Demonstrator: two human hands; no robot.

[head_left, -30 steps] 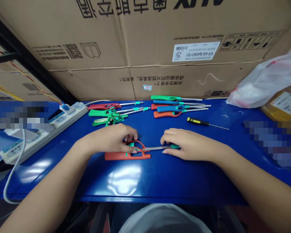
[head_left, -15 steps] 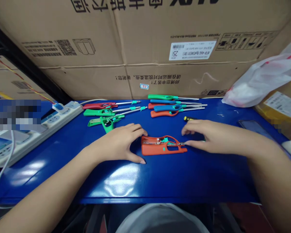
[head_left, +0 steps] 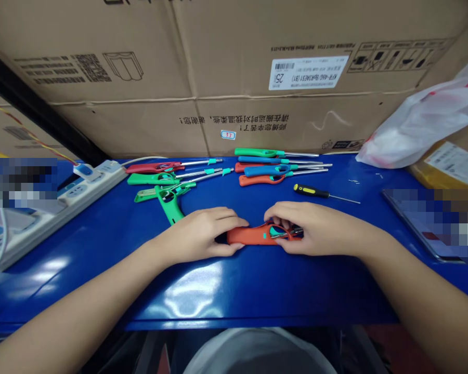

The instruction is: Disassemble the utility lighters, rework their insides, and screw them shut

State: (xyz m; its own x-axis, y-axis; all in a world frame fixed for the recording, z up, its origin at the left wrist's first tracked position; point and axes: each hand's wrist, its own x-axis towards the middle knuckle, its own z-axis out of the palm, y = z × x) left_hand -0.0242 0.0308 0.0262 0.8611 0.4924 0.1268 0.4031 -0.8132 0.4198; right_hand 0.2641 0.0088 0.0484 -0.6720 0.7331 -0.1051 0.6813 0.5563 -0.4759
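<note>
An orange gas lighter (head_left: 249,236) lies crosswise in front of me, its handle to the left. My left hand (head_left: 208,231) grips the handle's left end between thumb and fingers. At the trigger opening, my right hand (head_left: 304,228) pinches the lighter's other end, thumb below and fingers above. A turquoise trigger part and a bit of metal tube show inside the opening. The rest of the tube is hidden by my right hand. Just beyond my left hand lies a green lighter casing (head_left: 171,208) with its parts exposed.
Assembled lighters (head_left: 263,170) lie in a group at the back. Red and green lighters (head_left: 154,179) are at the back left. A black-and-yellow screwdriver (head_left: 312,191) rests behind my right hand. A phone (head_left: 417,223) lies right, a power strip (head_left: 78,192) left, and a cardboard box (head_left: 140,124) stands behind.
Both hands have closed on the orange lighter, the right moving left onto its trigger end. The two casing halves, apart before, now look joined. The screwdriver has come into fuller view.
</note>
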